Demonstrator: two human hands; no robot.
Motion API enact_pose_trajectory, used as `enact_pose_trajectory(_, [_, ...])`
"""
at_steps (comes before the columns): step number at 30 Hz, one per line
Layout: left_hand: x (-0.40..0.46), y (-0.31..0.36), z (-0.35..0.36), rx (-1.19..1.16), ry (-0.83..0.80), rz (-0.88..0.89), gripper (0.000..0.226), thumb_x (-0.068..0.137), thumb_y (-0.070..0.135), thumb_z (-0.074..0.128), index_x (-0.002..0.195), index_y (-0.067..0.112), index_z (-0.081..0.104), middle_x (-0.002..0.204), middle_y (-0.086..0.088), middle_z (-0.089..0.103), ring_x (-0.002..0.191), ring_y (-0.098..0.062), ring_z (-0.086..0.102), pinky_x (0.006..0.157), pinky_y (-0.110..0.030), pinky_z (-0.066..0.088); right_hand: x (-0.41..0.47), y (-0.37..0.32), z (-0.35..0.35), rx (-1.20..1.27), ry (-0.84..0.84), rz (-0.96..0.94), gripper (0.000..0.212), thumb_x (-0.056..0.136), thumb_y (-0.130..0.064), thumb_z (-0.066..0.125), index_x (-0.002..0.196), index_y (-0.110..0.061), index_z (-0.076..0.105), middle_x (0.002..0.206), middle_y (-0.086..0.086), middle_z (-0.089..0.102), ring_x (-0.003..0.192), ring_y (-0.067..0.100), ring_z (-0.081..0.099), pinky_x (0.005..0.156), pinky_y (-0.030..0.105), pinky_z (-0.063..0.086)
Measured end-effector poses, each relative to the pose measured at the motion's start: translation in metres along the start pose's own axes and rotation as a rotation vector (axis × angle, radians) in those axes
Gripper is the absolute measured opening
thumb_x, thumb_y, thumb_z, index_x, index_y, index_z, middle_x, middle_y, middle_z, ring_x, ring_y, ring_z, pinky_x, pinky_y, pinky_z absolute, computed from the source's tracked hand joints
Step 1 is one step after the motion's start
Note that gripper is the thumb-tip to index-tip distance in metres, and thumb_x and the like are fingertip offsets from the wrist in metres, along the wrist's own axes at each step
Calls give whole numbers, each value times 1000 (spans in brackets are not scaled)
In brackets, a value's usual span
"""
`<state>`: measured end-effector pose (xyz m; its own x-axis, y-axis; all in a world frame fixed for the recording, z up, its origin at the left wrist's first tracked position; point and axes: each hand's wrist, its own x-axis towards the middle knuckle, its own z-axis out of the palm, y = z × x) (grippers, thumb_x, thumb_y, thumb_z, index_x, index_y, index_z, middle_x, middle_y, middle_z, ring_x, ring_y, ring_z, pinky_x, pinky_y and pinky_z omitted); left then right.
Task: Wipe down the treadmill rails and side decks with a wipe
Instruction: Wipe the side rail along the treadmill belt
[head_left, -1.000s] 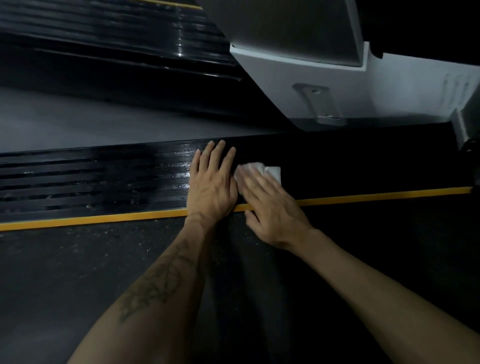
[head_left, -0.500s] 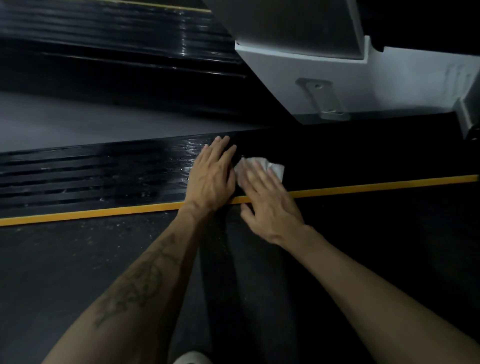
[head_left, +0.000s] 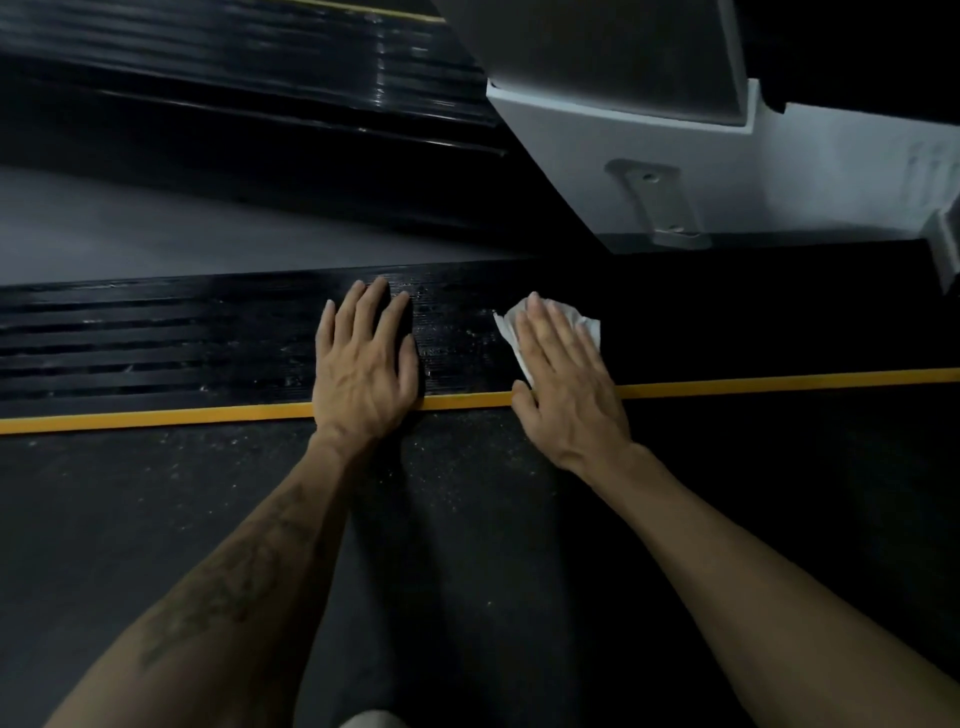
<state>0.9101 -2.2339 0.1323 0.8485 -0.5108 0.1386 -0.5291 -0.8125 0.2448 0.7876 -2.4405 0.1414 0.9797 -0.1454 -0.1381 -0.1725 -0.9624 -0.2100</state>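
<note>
A black ribbed side deck (head_left: 156, 343) runs across the view, edged by a yellow stripe (head_left: 156, 418) beside the dark running belt (head_left: 467, 545). My left hand (head_left: 363, 364) lies flat on the deck with straight fingers, its heel over the stripe. A white wipe (head_left: 584, 327) sits on the deck to the right. My right hand (head_left: 563, 384) presses it down with flat, straight fingers; most of the wipe is hidden under the palm.
A grey-white treadmill upright and motor housing (head_left: 779, 171) rises just beyond the deck at the upper right. Grey floor (head_left: 156, 234) lies past the deck, with another black ribbed deck (head_left: 260, 57) at the top left. White specks dot the belt.
My right hand has slid the wipe to the right along the deck, opening a gap from my left hand. The left hand has stayed flat in place.
</note>
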Motion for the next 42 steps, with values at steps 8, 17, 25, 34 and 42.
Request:
enact_pose_trajectory(8, [-2,1,1,20,37,4,54,102,37,38,151,15,47,162,-11,38,153,-28,27,125,-53,20,-23,-36,15,-58,15,-98,73,106,-53,21,165,-15,6,173,6,-4,159,21,-7,129,46,4])
enact_pose_trajectory(17, [-1,1,1,0,34,-1,55,101,37,39,151,15,47,162,-11,38,153,-29,28,126,-53,19,1,-25,7,-18,24,117,78,103,-60,9,165,-12,5,172,9,-6,159,22,-8,130,46,1])
enact_pose_trajectory(25, [-1,2,0,-4,14,-9,56,100,36,39,151,14,46,162,-12,37,154,-28,27,126,-53,18,-29,-4,12,-6,42,-176,69,107,-48,31,165,-15,14,173,5,5,160,20,2,128,48,15])
enact_pose_trajectory(34, [-2,3,-1,-6,21,-10,56,100,36,39,151,15,46,162,-11,36,154,-29,27,126,-53,18,4,-39,8,-27,-25,121,83,100,-65,4,164,-14,-9,170,8,-19,157,23,-18,128,45,-9])
enact_pose_trajectory(42, [-2,5,-2,-12,35,-15,54,100,34,41,150,15,47,161,-12,38,153,-29,28,126,-53,18,-26,4,8,-64,23,-34,72,106,-52,23,165,-13,11,173,6,3,160,20,1,129,48,12])
